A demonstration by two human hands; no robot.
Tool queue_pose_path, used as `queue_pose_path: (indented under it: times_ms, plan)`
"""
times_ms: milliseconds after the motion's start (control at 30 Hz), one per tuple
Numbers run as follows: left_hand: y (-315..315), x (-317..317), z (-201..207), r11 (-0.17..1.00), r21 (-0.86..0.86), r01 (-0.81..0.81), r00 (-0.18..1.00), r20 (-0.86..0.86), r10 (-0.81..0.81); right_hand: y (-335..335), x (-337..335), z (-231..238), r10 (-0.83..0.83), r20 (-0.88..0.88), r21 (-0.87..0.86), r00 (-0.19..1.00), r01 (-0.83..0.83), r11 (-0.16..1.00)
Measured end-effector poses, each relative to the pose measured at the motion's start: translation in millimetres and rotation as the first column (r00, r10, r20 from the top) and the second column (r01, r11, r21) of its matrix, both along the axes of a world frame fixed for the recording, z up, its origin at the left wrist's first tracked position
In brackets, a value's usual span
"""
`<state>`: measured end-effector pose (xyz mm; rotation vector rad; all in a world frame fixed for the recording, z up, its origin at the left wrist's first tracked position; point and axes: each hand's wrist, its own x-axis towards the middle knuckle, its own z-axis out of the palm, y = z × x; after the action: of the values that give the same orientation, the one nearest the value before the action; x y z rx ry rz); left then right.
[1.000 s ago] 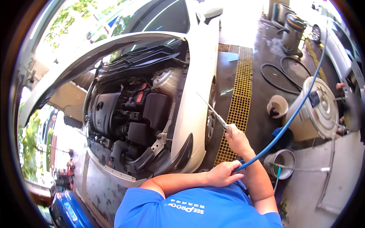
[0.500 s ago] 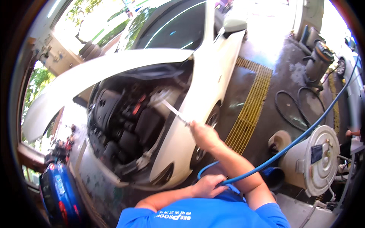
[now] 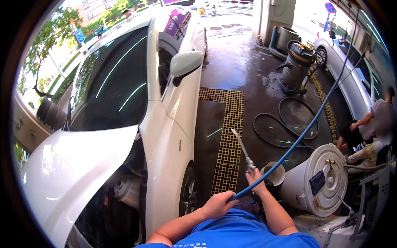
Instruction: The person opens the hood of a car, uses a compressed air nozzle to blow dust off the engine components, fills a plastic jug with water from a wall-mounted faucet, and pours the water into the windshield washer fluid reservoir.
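Handling so far: the spray gun (image 3: 247, 157) and blue hose (image 3: 285, 156) look already taken up, one per hand; no jet shows at the nozzle, and what is left cannot be told.
Nozzle direction: away from the person, slightly leftward, toward the yellow floor grating (image 3: 225, 173).
Gun's long axis: slanting from the grip, nearest the person, to the thin tip, farthest off.
Gun's place: in front of the body, right of the white car (image 3: 169, 140), apart from it.
Right hand (image 3: 252, 177): fingers wrapped around the gun's grip; the hose crosses in front of it, and whether they touch is unclear.
Left hand (image 3: 218, 205): thumb and fingers pinching the hose; where the hose meets the gun is hidden.
Car's front: hood (image 3: 82, 161) raised, engine bay (image 3: 107, 206) partly exposed.
Right side: a pale bucket (image 3: 279, 175) just beyond the right hand, with a lidded bin (image 3: 297, 194) beside it.
Farther floor: a looped black hose (image 3: 254, 124) and a vacuum cleaner (image 3: 295, 66).
Far right: a co-worker (image 3: 376, 120), low beside a silver car (image 3: 343, 68).
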<state>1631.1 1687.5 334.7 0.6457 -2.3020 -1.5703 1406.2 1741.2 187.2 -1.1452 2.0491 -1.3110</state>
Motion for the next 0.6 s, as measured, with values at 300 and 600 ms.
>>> queue_pose_path:
  times_ms: [300, 600]
  plan:
    - [-154, -143, -35, 0.98, -0.198, 0.031, 0.997, 0.07, -0.017, -20, -168, 61, -0.392, 0.376, -0.284, 0.84, 0.507, 0.814]
    - [-263, -313, -53, 0.961, -0.195, -0.195, 0.978, 0.03, 0.204, -124, -325, 128, -0.312, 0.196, -0.659, 0.93, 0.361, 0.66]
